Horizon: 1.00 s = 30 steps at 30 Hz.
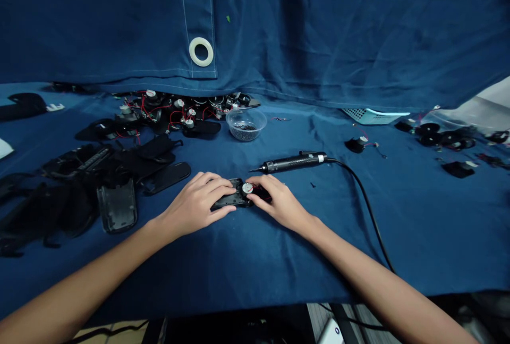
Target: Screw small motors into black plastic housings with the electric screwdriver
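On the blue cloth lies a black plastic shell (229,200), open side up. My left hand (203,199) grips its left part, fingers over the top edge and thumb along the bottom edge. A small round silver motor (247,188) with a red wire sits at the shell's right part. Thumb and forefinger of my right hand (274,198) close around this motor from the right. Just behind my right hand, a black electric screwdriver (295,162) lies with its tip to the left.
Black shells (117,206) are piled at left, with wired motor parts (183,115) behind. A clear bowl (246,123) holds small dark pieces. A cable (368,208) curves right of my hand. A light blue basket (372,117) and more black parts (446,136) are at back right.
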{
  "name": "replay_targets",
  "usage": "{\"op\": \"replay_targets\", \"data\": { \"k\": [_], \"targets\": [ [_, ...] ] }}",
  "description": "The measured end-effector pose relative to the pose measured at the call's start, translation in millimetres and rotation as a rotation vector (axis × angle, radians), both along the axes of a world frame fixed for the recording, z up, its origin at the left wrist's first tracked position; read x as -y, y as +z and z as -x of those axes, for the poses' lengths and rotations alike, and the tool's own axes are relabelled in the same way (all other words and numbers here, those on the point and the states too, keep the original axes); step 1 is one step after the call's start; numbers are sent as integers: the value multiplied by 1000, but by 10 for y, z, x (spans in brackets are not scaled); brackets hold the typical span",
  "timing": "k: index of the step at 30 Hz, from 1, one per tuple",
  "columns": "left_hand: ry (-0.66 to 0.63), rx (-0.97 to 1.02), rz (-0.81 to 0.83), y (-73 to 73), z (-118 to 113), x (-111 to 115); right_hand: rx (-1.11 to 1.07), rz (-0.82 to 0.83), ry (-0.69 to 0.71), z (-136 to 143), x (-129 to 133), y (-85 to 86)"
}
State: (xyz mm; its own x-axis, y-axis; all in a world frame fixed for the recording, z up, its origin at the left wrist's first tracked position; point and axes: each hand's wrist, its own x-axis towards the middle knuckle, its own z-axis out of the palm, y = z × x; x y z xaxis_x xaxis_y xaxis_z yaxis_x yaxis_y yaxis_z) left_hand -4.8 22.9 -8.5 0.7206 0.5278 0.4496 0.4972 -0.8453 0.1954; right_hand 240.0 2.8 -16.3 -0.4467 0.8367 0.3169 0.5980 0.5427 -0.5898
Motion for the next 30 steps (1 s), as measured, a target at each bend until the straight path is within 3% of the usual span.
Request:
{"op": "replay_targets", "data": {
  "k": [21, 30],
  "targets": [
    [-36, -27, 105, 12, 71, -105, 0, 35, 0, -8, 2, 34],
    [-34, -60, 41, 28, 38, -77, -7, 29, -1, -8, 4, 18]
  ]
}}
